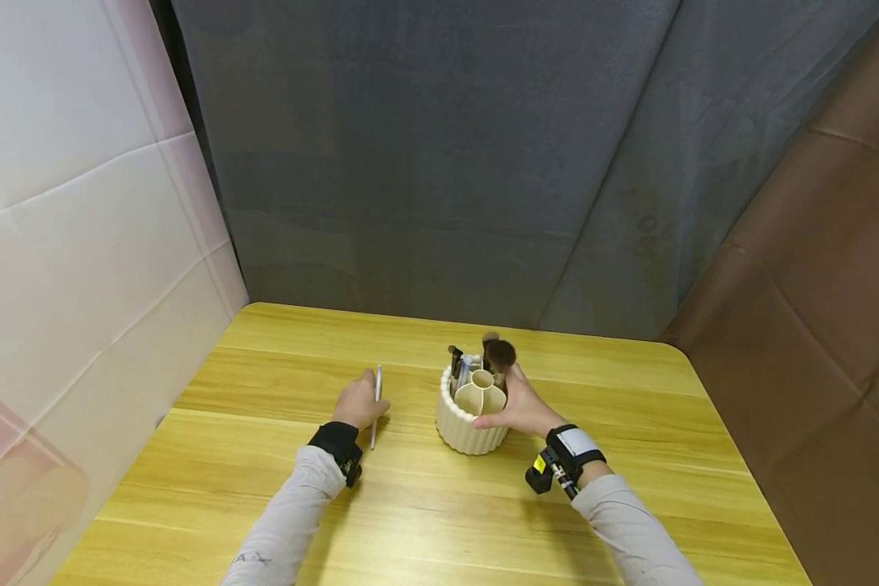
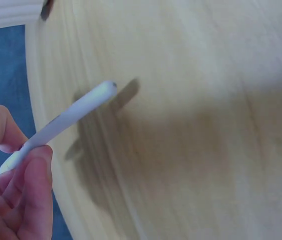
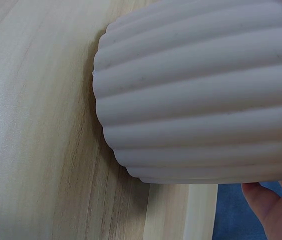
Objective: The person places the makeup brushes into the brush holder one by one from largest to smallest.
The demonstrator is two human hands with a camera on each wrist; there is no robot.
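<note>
Now left hand (image 1: pixel 356 404) fingers pinching a white pen (image 1: pixel 376 395), right hand (image 1: pixel 522 404) fingers gripping the ribbed holder (image 1: pixel 469 430).

Table (image 1: pixel 425 521) runs out before me; a hanging cloth (image 1: pixel 439 163) stands behind its far edge, a panel (image 1: pixel 80 203) to my left, another cloth (image 1: pixel 813 285) to my right. The holder (image 1: pixel 472 423) stands on the table a little right of centre, nearer the far edge than me. Brushes (image 1: pixel 500 354) and smaller tools stand upright in its far compartments; the near compartment faces me. My right hand (image 1: pixel 518 405) lies against the holder's right side, thumb over its near rim. My left hand (image 1: pixel 357 403) sits left of the holder, apart from it, gripping a pen (image 1: pixel 376 405) that points away from me, above the tabletop.
</note>
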